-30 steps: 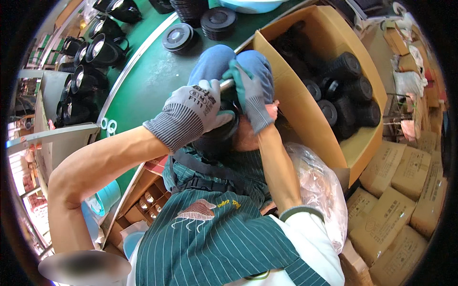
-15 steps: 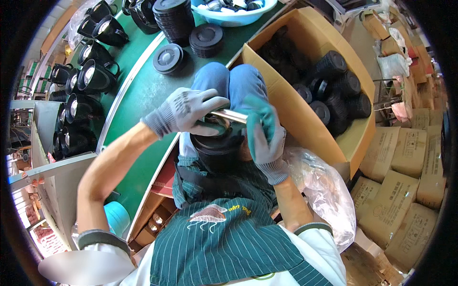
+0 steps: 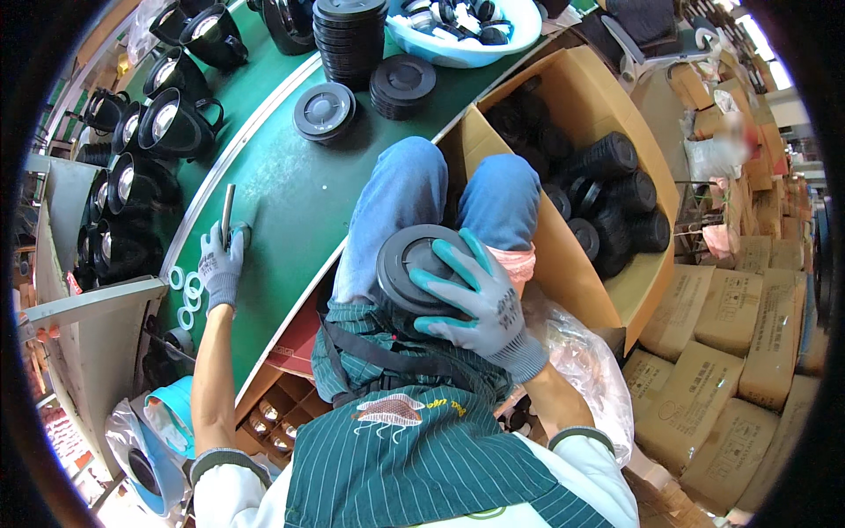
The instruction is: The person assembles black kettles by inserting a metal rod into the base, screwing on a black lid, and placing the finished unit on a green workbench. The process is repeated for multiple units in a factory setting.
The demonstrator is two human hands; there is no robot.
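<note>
Out over the green worktable (image 3: 282,189), my left hand (image 3: 220,266), in a grey glove, is closed round the lower end of a metal rod tool (image 3: 228,208). A dark rounded part by the fingers is mostly covered. On my lap sits a black round ridged piece (image 3: 407,264) with a disc-shaped face turned up. My right hand (image 3: 480,304), in a grey glove with green fingertips, grips it across the top and right side with fingers spread. What lies under the piece is hidden. White rings (image 3: 188,295) lie on the table near my left wrist.
Black discs (image 3: 324,112) and taller stacks (image 3: 350,44) stand on the table, beside a blue basin (image 3: 466,44) of small parts. Black jugs (image 3: 176,125) line the left side. An open carton (image 3: 537,251) of black parts stands right of my knees; sealed cartons (image 3: 704,383) lie beyond.
My left hand has left my lap and moved left onto the table with the metal rod tool. My right hand has let go of the tool and come down on the black piece. My knees have spread apart.
</note>
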